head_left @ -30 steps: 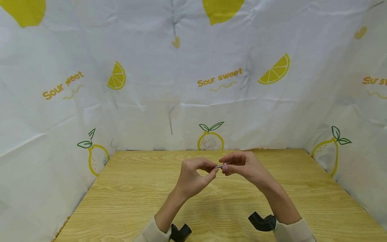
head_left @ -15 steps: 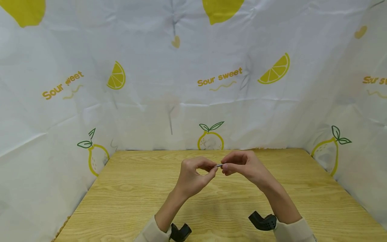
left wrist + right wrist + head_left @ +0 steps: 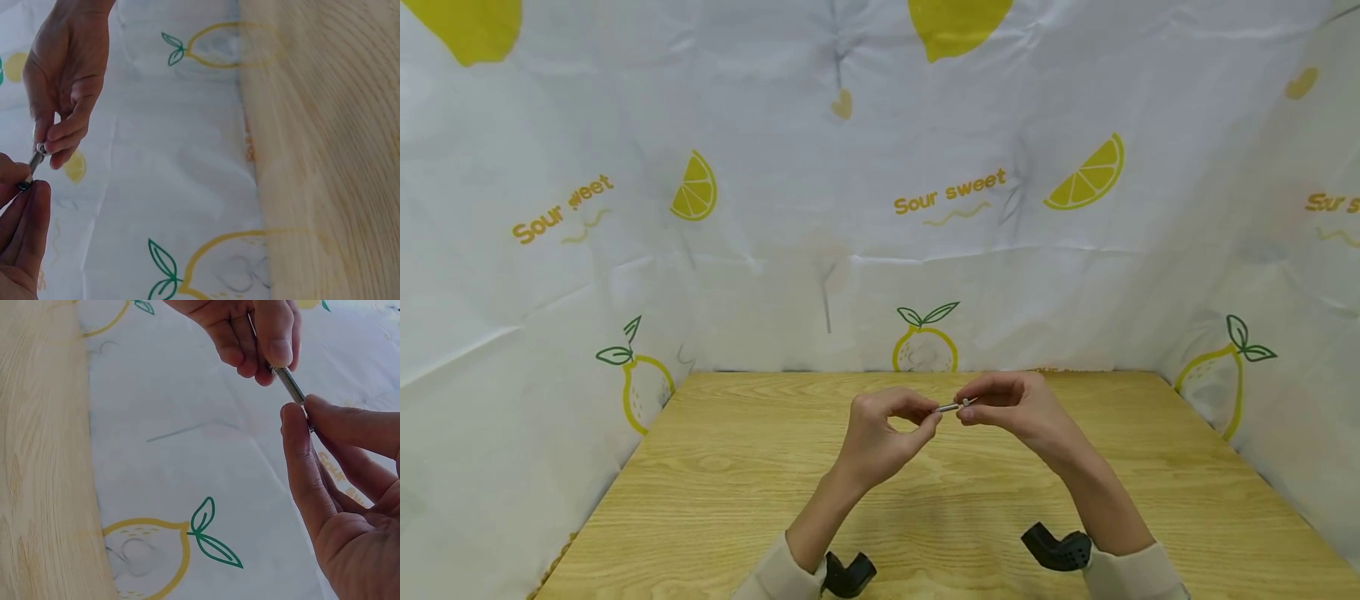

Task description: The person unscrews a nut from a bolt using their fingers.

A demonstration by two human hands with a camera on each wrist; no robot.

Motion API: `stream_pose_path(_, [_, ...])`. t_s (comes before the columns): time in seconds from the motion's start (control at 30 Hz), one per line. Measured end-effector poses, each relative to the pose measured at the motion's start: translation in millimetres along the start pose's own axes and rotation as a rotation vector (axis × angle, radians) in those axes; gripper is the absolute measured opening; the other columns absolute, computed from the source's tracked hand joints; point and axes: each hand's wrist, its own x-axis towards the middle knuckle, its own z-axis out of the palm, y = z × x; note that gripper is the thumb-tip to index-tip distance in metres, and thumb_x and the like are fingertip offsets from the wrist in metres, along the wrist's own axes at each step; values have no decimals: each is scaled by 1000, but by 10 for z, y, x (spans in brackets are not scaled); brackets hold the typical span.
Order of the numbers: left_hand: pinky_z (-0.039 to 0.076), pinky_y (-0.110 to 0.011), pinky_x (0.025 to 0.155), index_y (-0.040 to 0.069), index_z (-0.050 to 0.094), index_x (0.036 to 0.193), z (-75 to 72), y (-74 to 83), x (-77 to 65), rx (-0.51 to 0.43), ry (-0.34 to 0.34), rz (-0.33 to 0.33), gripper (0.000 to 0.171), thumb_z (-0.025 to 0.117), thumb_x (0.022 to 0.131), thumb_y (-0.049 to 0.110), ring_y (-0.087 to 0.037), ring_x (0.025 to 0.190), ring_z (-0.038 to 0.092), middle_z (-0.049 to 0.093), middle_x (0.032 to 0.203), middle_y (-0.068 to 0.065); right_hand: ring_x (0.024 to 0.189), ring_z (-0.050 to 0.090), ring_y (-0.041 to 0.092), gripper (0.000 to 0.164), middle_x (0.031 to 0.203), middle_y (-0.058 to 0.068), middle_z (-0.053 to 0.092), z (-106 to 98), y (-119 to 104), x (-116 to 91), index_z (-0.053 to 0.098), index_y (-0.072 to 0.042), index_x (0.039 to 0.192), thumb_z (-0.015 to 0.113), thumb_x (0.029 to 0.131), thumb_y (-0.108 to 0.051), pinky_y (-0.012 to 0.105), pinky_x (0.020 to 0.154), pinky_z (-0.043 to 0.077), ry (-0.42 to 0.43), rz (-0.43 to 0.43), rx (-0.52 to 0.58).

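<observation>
In the head view, the left hand [image 3: 883, 437] pinches a thin silver threaded bolt [image 3: 948, 407] between thumb and fingertips, above the table. Facing it, the right hand [image 3: 1030, 417] holds a small metal nut [image 3: 966, 402] at the bolt's free end. The left wrist view shows the bolt's shaft [image 3: 36, 160] slanting from the left fingers towards the nut [image 3: 42, 149]. Threads show clearly on the bolt [image 3: 289, 385] in the right wrist view, where the right fingertips mostly hide the nut. Whether bolt and nut touch, I cannot tell.
Below the hands lies a wood-grain table [image 3: 737, 483]. A white lemon-print cloth [image 3: 790, 192] hangs behind it and along both sides. Black curved devices [image 3: 1056, 547] are worn at both wrists, beside the light sleeves.
The right hand has shifted slightly right, away from the left hand. More of the bolt's shaft shows, and the nut is now visible at the right fingertips. The left hand stays nearly still.
</observation>
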Motion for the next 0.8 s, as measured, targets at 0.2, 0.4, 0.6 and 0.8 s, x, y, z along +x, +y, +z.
stream_pose_path(0.2, [61,-15,68,5,79,93,7,-10,-6,6,5,-25,8,79,87,0,-9,72,76,80,86,-7,92,77,16,32,103,-3,77,-49,-18,-19,67,13,120,72,96,-9,32,88,64,20,23,-4])
stream_pose_path(0.4, [62,-17,68,5,79,93,3,-13,-5,-2,0,-43,6,78,88,2,-8,71,76,80,87,-7,89,76,16,29,100,-5,78,-83,-33,-25,70,9,118,73,96,-10,31,86,64,50,31,-37])
stream_pose_path(0.6, [62,-18,67,5,80,93,20,-9,-14,-33,-10,-78,5,79,89,3,-9,70,75,80,86,-7,89,76,15,29,100,-5,77,-110,-39,-29,70,7,119,72,97,-11,31,85,64,66,43,-53])
stream_pose_path(0.8, [63,-20,66,5,80,94,70,-38,-28,-68,-48,-113,5,79,89,3,-11,70,76,80,86,-8,85,75,13,31,98,-7,76,-142,-40,-34,71,8,118,74,95,-12,32,82,64,101,54,-82])
